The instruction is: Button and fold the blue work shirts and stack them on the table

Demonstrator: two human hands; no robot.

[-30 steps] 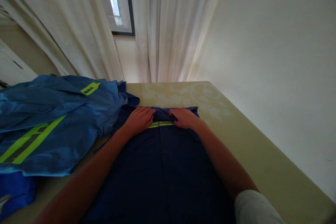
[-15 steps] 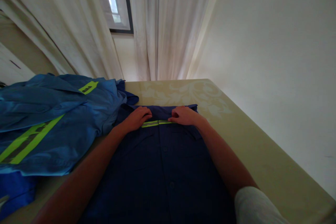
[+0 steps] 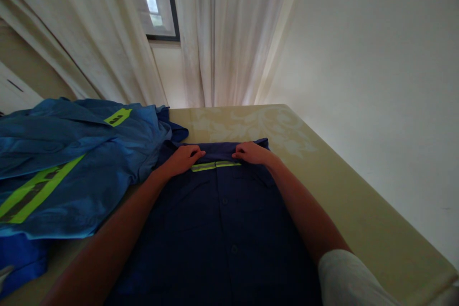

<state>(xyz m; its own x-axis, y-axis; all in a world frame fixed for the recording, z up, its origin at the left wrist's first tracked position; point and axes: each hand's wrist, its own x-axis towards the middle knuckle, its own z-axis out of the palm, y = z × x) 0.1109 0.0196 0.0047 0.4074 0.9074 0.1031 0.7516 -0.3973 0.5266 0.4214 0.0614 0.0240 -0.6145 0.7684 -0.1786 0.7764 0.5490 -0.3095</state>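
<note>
A dark navy work shirt (image 3: 222,220) lies flat on the table in front of me, buttons up, with a yellow reflective strip (image 3: 214,166) across its far end. My left hand (image 3: 183,158) rests on the shirt's far edge left of the strip, fingers curled over the folded fabric. My right hand (image 3: 253,152) does the same on the right side, fingers bent and gripping that edge.
A heap of lighter blue work clothes (image 3: 68,162) with yellow stripes covers the table's left part. The pale patterned table (image 3: 344,201) runs along a white wall on the right. White curtains (image 3: 222,33) and a window hang beyond the far edge.
Both hands have curled from lying flatter on the fabric to gripping the shirt's far edge. The view has tilted slightly, so everything sits a little higher in the picture.
</note>
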